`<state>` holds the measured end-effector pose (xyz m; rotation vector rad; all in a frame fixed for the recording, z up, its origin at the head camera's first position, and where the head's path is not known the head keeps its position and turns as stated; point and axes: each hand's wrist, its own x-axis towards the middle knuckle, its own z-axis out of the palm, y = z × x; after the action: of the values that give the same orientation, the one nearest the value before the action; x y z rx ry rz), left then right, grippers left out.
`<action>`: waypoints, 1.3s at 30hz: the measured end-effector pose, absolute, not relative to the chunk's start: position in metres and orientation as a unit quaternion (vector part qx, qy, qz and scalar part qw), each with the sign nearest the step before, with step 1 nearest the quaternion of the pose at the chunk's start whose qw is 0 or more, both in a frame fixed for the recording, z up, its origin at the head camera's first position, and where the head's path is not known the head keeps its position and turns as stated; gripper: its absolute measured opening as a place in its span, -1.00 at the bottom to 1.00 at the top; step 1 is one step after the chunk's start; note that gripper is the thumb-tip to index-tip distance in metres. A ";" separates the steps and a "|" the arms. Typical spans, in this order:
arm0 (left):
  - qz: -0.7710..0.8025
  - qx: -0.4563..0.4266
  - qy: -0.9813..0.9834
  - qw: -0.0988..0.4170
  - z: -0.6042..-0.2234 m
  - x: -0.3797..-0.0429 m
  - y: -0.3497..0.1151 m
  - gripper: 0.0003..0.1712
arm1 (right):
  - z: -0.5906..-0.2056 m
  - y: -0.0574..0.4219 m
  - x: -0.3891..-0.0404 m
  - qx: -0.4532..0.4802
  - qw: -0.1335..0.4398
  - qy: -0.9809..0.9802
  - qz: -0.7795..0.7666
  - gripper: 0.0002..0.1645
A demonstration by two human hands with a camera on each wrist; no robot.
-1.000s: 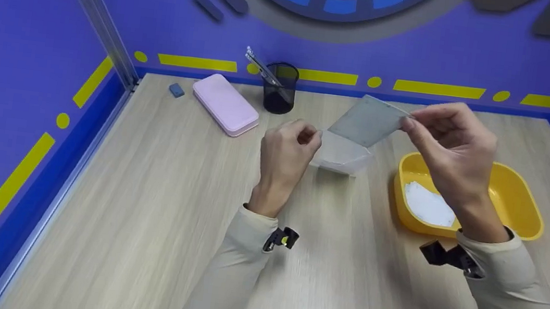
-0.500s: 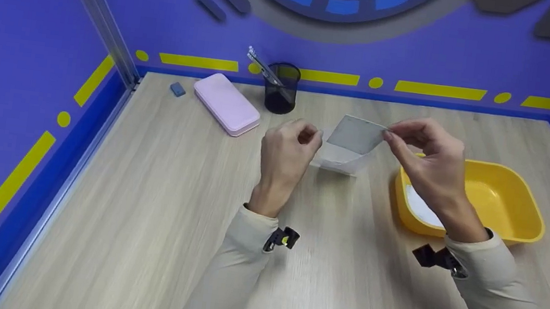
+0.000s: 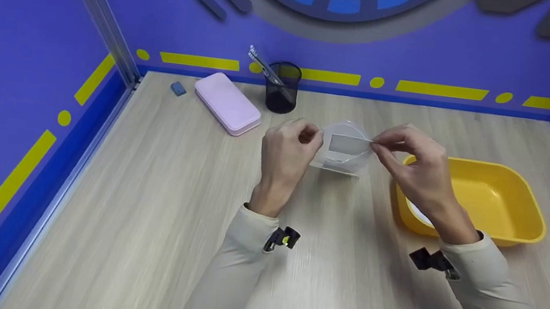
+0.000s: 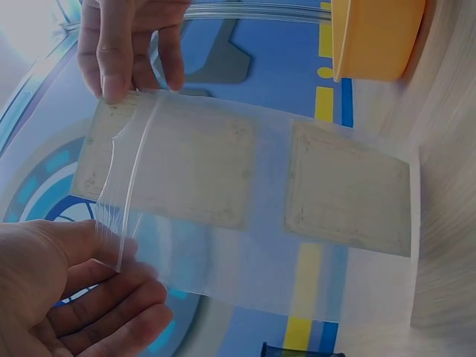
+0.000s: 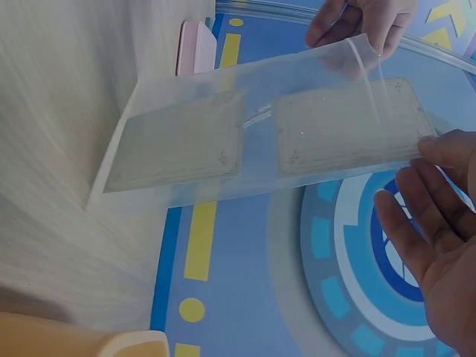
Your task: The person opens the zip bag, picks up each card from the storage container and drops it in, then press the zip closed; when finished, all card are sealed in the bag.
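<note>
My left hand (image 3: 285,153) pinches the mouth of a clear zip-lock bag (image 4: 268,186) and holds it upright, its bottom edge down at the table. My right hand (image 3: 413,163) pinches the edge of a flat greyish card (image 4: 97,152) between thumb and fingers. Most of that card is inside the bag, seen through the plastic in both wrist views, and one end sticks out past the seal strip. Lower in the bag lies a second similar card (image 5: 178,141), with a gap between the two.
To the right, a yellow tub (image 3: 510,204) holds a white flat piece (image 3: 419,214), mostly hidden by my right hand. At the back left are a pink case (image 3: 227,104), a black mesh pen cup (image 3: 282,90) with pens, and a small blue eraser-like block (image 3: 178,88).
My right hand has moved left and down, sliding the card from above the bag's mouth mostly into it. The left hand has stayed in place on the bag.
</note>
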<state>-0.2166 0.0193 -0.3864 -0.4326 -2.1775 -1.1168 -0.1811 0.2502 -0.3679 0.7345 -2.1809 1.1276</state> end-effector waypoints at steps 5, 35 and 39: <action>-0.431 -0.167 -0.827 0.320 -0.386 -0.216 0.020 -0.91 | -0.373 0.253 -0.183 0.280 0.268 -0.824 0.413 -0.77; -0.427 -0.172 -0.827 0.323 -0.386 -0.215 0.019 -0.91 | -0.376 0.258 -0.176 0.276 0.213 -0.848 0.399 -0.79; -0.427 -0.172 -0.827 0.322 -0.387 -0.215 0.019 -0.91 | -0.373 0.260 -0.175 0.282 0.218 -0.846 0.396 -0.81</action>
<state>-0.2154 0.0187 -0.3872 -0.4526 -2.1727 -1.1208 -0.1753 0.2601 -0.3731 0.7816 -2.3420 1.0956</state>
